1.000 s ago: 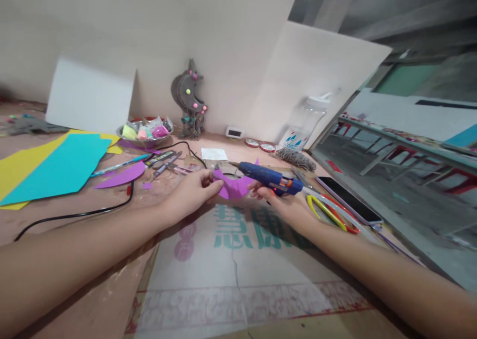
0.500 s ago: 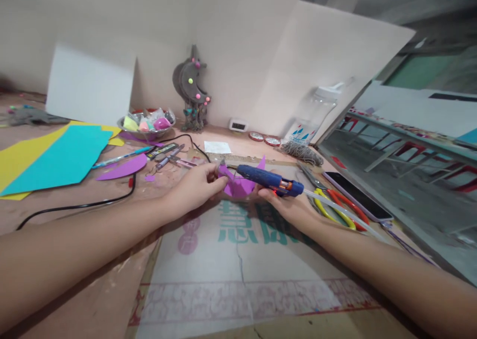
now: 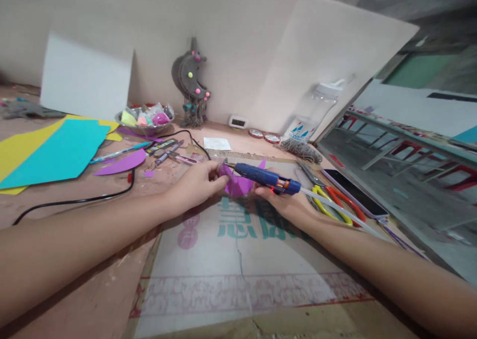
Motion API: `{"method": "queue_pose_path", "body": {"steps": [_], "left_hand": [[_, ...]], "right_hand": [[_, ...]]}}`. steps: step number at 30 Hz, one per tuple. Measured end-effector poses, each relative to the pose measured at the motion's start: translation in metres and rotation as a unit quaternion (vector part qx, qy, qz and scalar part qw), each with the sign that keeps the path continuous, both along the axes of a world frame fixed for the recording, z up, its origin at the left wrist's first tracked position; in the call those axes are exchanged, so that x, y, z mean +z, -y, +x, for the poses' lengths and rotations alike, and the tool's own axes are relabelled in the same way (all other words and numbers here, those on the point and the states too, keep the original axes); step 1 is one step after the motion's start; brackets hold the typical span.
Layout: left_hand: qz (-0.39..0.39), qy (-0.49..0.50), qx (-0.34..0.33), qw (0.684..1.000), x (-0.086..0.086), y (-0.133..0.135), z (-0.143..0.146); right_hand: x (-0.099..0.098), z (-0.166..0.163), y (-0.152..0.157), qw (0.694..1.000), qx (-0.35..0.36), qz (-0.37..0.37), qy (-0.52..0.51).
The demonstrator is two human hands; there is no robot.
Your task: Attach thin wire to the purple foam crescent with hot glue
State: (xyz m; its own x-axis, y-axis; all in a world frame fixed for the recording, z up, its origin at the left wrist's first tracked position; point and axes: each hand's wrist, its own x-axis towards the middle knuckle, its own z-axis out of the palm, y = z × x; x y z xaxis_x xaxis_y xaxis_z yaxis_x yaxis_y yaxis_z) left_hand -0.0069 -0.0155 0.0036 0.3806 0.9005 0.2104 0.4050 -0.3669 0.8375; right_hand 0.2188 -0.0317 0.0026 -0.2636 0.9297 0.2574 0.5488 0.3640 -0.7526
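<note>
My left hand (image 3: pixel 204 182) pinches the left end of a purple paper crescent (image 3: pixel 238 186), which curves upward at both tips. In my right hand (image 3: pixel 283 200) is a blue hot glue gun (image 3: pixel 266 177), its red light lit and a clear glue stick (image 3: pixel 339 210) trailing from its back. The gun's nozzle points left and lies at the crescent's left tip, close to my left fingers; whether it touches cannot be made out. My right fingers partly hide behind the gun, near the crescent's right side. Below both hands lies a printed sheet (image 3: pixel 194 289).
Scissors (image 3: pixel 337 202) and a phone (image 3: pixel 354 192) lie at right, near the table edge. A bottle (image 3: pixel 313 110), twine (image 3: pixel 301 150) and a grey moon ornament (image 3: pixel 190 80) stand behind. Coloured paper (image 3: pixel 59 152), a clay bowl (image 3: pixel 145 120) and a black cord (image 3: pixel 74 202) are left.
The glue gun's nozzle has shifted slightly left and down toward the crescent's left tip. The camera view has tilted slightly. Both hands keep their hold.
</note>
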Motion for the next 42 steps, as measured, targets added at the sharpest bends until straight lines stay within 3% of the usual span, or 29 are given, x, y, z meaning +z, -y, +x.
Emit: {"method": "queue_pose_path", "body": {"steps": [30,42], "left_hand": [[0.024,-0.053,0.000,0.998,-0.0002,-0.0003,-0.0001],[0.025,-0.061,0.000,0.998,0.0019,0.0016,0.0000]], "right_hand": [[0.0032,-0.0040,0.0006,0.999,-0.017,-0.035,0.006],[0.0013,-0.0034,0.0001,0.999,-0.024,-0.012,0.024]]}}
